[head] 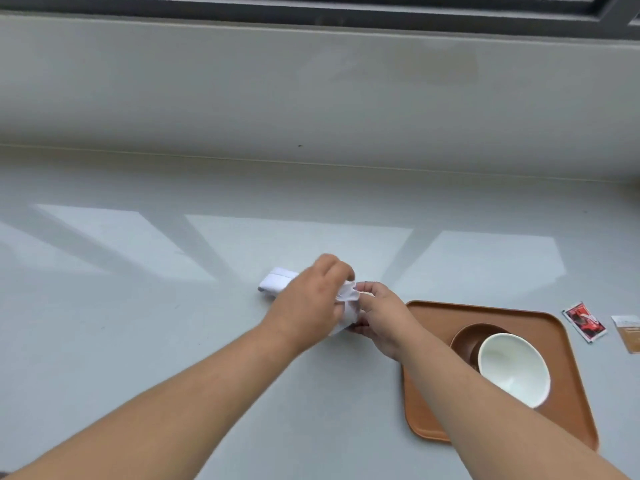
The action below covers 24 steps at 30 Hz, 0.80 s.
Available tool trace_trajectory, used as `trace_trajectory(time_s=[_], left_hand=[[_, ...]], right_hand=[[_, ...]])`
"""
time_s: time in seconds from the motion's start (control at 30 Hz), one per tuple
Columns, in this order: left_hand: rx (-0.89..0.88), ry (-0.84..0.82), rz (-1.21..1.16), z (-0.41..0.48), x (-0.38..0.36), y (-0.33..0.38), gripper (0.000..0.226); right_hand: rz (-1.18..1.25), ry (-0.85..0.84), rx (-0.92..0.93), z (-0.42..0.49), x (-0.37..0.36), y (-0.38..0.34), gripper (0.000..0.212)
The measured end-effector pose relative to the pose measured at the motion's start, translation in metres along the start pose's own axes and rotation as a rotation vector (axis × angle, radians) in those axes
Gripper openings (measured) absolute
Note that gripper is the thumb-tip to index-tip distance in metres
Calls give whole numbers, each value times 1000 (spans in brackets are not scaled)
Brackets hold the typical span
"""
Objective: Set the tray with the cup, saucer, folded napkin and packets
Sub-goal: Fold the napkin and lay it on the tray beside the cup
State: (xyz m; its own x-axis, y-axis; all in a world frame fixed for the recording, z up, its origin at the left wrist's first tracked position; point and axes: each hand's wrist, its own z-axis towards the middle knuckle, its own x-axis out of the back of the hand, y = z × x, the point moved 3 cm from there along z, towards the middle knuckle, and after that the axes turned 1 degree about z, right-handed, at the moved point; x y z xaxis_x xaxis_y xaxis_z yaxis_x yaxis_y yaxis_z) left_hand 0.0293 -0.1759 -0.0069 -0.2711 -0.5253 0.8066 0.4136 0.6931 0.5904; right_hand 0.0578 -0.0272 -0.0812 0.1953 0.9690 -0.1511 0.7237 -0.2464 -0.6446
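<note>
A: Pale grey, glossy countertop [138,341] is filling most of the view and is reflecting window light. What is sitting on it?

B: An orange-brown tray [561,344] is lying at the near right. A brown saucer [465,341] is resting on it, and a white cup [512,367] is standing on the saucer, toward its near right side.

A: Hands?

B: Both are meeting just left of the tray's far left corner. The left hand [306,303] is closing its fingers around a white napkin [346,299], bunching the paper. The right hand [379,313] is pinching the same napkin from the right, thumb and forefinger on the crumpled end. The napkin is sitting off the tray, over the counter.

A: Anything behind them?

B: A white pack of tissues [277,280] is lying on the counter just beyond the left hand, partly hidden by it.

A: Packets?

B: Two are lying on the counter right of the tray, apart from it: a red packet [584,322], then a tan packet [628,332] at the frame edge.
</note>
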Motion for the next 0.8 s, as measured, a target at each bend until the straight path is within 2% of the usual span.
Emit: trace_trajectory(time_s=[0.1, 0.2, 0.3, 0.43, 0.53, 0.7, 0.8], left_hand=[[42, -81, -18, -6, -36, -3, 38], [160, -124, -17, -15, -48, -13, 48], [300, -189, -115, -21, -46, -16, 58], [372, -214, -210, -26, -38, -21, 66], [343, -227, -145, -24, -35, -27, 59], [246, -295, -11, -13, -39, -38, 45], [191, -320, 28, -8, -40, -40, 39]], right_hand=[[150, -37, -39, 3, 7, 1, 37], [268, -75, -94, 4, 14, 0, 37], [205, -149, -70, 4, 12, -1, 28], [48, -84, -31, 4, 10, -4, 57], [-46, -131, -32, 1, 3, -2, 58], [-38, -81, -22, -3, 3, 4, 30], [-32, -36, -21, -5, 8, 9, 34]])
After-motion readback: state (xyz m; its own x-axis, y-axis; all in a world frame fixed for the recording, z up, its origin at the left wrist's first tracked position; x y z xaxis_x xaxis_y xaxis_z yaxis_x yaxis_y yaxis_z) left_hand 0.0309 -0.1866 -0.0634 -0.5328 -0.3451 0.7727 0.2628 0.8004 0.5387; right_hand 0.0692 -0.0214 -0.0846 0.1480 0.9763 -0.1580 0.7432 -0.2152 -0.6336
